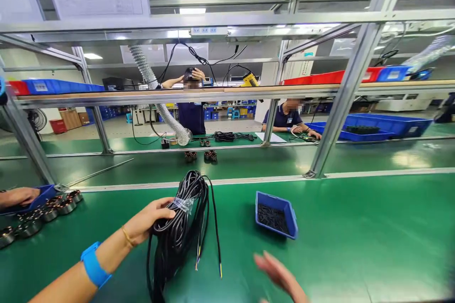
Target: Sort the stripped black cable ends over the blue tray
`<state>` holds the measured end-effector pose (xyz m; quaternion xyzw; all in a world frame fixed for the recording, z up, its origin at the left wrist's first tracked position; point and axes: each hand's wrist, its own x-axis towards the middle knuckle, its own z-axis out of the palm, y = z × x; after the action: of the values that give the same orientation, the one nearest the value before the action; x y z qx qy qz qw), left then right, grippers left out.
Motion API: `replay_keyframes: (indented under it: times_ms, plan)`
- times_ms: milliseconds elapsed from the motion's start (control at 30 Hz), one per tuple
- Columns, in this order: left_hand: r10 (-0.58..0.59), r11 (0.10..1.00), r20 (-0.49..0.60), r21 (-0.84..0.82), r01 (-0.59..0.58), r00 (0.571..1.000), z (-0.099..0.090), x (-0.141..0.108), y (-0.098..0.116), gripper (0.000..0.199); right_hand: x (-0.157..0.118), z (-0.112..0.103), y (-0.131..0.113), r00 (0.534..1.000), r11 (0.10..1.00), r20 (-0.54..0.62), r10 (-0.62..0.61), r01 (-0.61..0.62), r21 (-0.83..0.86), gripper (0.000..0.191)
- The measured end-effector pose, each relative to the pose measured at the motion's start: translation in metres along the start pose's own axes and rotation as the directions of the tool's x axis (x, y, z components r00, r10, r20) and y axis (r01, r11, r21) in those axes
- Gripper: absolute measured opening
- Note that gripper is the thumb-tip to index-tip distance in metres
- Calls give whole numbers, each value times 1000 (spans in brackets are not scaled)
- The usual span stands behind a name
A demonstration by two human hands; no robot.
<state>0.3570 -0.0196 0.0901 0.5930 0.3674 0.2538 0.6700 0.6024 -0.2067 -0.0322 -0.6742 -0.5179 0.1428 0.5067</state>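
Head view, only one. Left hand grips one coiled bundle of black cable, fingers wrapped round its upper part just below a clear tape band. The bundle lies on the green bench mat, centre-left, running from the far edge of the mat down to the bottom of the frame. Two loose cable ends with bared coloured tips hang out on its right side. One blue wristband and one thin gold bracelet on the left arm.

Right hand is blurred, low in frame, fingers spread and slack, holding nothing, apart from the bundle and near the small blue bin. One such bin, holding small black parts, count unreadable. It sits right of the bundle, not touching.

Far left: one other person's hand rests at a second blue tray. Beside it a cluster of round metal wound parts, roughly eight, some cut off by the frame edge.

Next bench lane beyond: two small groups of the same wound parts, exact count unclear. One ribbed silver duct hose drops to the far bench.

Two co-workers behind: one standing with both hands raised to the head, one seated with hands on the bench. One large blue crate right of the seated one. Aluminium frame posts cross the view. Red and blue bins line the top shelf.
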Motion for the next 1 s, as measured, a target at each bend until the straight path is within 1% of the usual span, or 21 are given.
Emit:
replay_keyframes:
  times_ms: [67, 100, 133, 167, 200, 267, 300, 333, 367, 433, 533, 567, 600, 633, 667, 733, 767, 833, 867, 933, 1000]
  plan:
    - [62, 996, -8, 70, -61, 998, -2, -38, 16, 53, 26, 22, -27, 998, 996, 4, -68, 67, 63, 89]
    - [78, 990, -11, 115, -76, 997, -3, -57, 25, 56, 41, 35, -42, 995, 980, -1, -104, 103, 169, 106]
    - [85, 984, -4, 158, -83, 996, -4, -76, 33, 61, 54, 49, -57, 990, 946, 17, -143, 132, 295, 115]
    - [90, 976, 15, 199, -92, 996, -6, -93, 42, 64, 66, 64, -71, 983, 883, 35, -178, 144, 448, 115]
    - [95, 965, 42, 239, -103, 995, -8, -109, 51, 67, 75, 78, -83, 975, 788, 84, -206, 114, 605, 105]
    - [113, 939, 93, 316, -137, 989, -13, -132, 72, 70, 85, 101, -103, 956, 635, 177, -235, 13, 773, 73]
    - [123, 923, 109, 353, -154, 986, -16, -138, 83, 70, 87, 111, -110, 946, 586, 216, -242, -35, 810, 60]
    - [132, 907, 121, 387, -169, 984, -19, -142, 94, 69, 89, 117, -116, 937, 555, 247, -245, -73, 829, 51]
    - [138, 890, 135, 418, -182, 981, -22, -142, 107, 69, 92, 122, -120, 930, 531, 270, -250, -102, 841, 47]
    - [165, 849, 169, 477, -227, 972, -29, -133, 132, 68, 103, 125, -129, 909, 475, 325, -262, -171, 863, 42]
    - [246, 734, 217, 595, -328, 945, -44, -111, 171, 69, 135, 111, -142, 868, 426, 401, -292, -257, 867, 37]
    - [278, 683, 224, 638, -357, 934, -50, -104, 183, 70, 148, 102, -145, 852, 429, 423, -309, -272, 861, 37]
    - [309, 628, 232, 678, -381, 922, -57, -98, 193, 71, 163, 91, -148, 828, 456, 452, -331, -280, 845, 36]
    - [337, 570, 242, 717, -401, 910, -66, -93, 200, 74, 177, 80, -150, 801, 525, 488, -347, -266, 809, 31]
    - [365, 506, 254, 754, -419, 896, -76, -89, 204, 76, 190, 68, -151, 785, 609, 504, -360, -211, 765, 26]
    - [408, 367, 297, 812, -453, 863, -99, -82, 201, 82, 213, 48, -151, 735, 770, 561, -381, -83, 633, 26]
    - [425, 298, 329, 828, -474, 843, -111, -78, 193, 84, 221, 40, -152, 714, 817, 580, -391, -21, 576, 28]
    - [445, 169, 393, 846, -506, 805, -137, -69, 165, 82, 231, 34, -152, 665, 872, 615, -424, 116, 476, 29]
    - [455, 116, 416, 849, -516, 787, -149, -64, 145, 78, 231, 36, -151, 637, 882, 625, -452, 212, 422, 28]
    - [445, 17, 436, 869, -494, 782, -174, -54, 100, 79, 225, 47, -147, 556, 858, 673, -488, 445, 255, 32]
    - [453, -109, 456, 881, -461, 766, -194, -46, 50, 82, 212, 67, -138, 484, 760, 739, -469, 647, 58, 46]
